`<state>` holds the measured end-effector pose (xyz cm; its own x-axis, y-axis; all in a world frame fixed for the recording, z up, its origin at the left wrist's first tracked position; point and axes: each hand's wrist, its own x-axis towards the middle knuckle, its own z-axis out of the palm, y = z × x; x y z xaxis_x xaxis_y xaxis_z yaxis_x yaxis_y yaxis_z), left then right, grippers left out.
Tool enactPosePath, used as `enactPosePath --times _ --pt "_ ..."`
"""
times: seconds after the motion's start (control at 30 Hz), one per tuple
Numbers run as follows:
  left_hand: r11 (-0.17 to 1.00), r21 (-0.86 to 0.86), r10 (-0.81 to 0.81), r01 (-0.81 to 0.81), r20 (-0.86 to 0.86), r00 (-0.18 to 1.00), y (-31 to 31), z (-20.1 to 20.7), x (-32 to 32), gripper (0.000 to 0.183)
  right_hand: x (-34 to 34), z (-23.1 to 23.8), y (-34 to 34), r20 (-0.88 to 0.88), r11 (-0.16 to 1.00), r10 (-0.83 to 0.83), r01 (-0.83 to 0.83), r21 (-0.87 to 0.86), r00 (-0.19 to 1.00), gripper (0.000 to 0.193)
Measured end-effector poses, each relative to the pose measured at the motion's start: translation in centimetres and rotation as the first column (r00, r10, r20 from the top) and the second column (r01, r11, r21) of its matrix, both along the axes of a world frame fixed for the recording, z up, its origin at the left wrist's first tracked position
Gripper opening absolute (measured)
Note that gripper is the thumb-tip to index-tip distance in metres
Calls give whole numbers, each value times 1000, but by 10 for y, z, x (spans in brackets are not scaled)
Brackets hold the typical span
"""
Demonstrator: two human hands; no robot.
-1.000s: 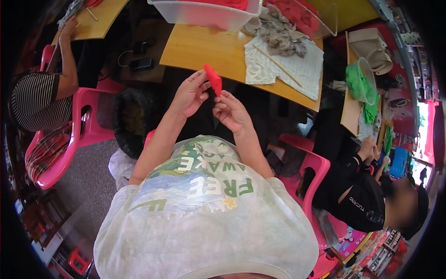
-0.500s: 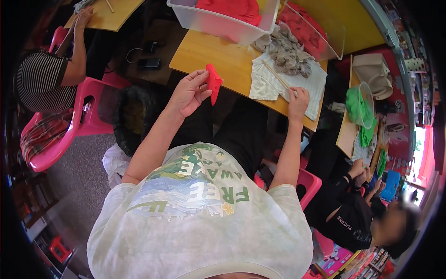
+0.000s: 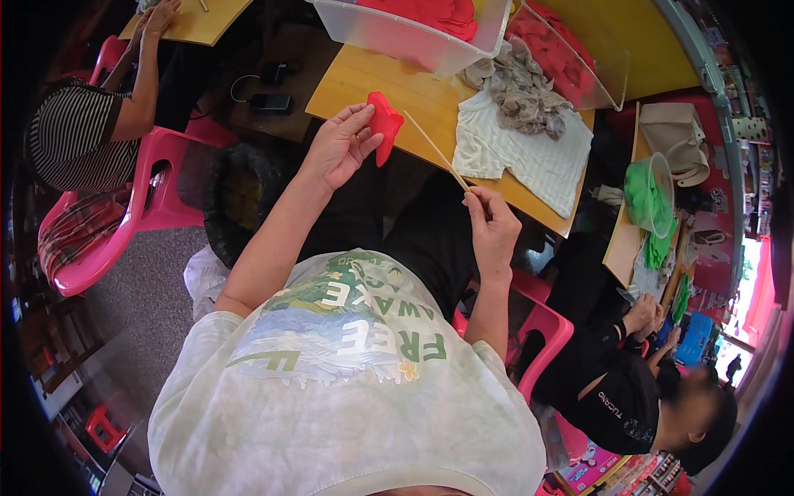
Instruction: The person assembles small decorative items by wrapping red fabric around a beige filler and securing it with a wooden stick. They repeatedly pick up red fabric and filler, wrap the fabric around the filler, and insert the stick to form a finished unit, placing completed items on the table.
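Note:
My left hand [image 3: 341, 147] pinches a small limp red piece [image 3: 385, 126], rubbery or cloth-like, above the table's front edge. In my right hand [image 3: 494, 230] is a thin wooden stick [image 3: 434, 150], held near its lower end. The stick slants up and left, its tip close beside the red piece; a gap shows between them. Behind my right hand a white cloth [image 3: 538, 165] lies on the wooden table [image 3: 356, 76], with a crumpled heap of greyish thin material [image 3: 525, 95] on its far part.
A clear plastic bin [image 3: 418, 51] of red pieces stands at the table's back, with a second clear bin [image 3: 616, 91] beside it. To the right are a tub of green pieces [image 3: 649, 198] and a co-worker [image 3: 612, 380]. A pink chair [image 3: 169, 182] and another person [image 3: 78, 136] are at left.
My right hand has lifted the stick off the white cloth and brought it left and nearer me, its tip now by the red piece. The left hand keeps its hold, the piece turned slightly.

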<state>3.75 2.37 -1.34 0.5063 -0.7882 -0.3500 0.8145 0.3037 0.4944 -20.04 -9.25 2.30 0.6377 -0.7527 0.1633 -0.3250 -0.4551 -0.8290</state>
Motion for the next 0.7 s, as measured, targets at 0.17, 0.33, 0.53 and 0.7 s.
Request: enactPosePath --times 0.17,0.33,0.53,0.7 --pt "999 12 38 -39 16 999 -1 5 -1 15 -2 -1 -2 7 999 0 0 -54 1000 12" --pt "999 24 44 -44 32 999 0 3 1 15 -1 -2 -2 25 996 22 -20 -90 999 12" --pt "992 110 43 -68 214 976 -1 13 -8 17 -1 -2 -3 -31 973 40 -46 -225 999 12" --pt "983 185 -88 -1 472 877 -4 17 -15 25 3 -11 0 -31 997 77 -76 15 997 13"
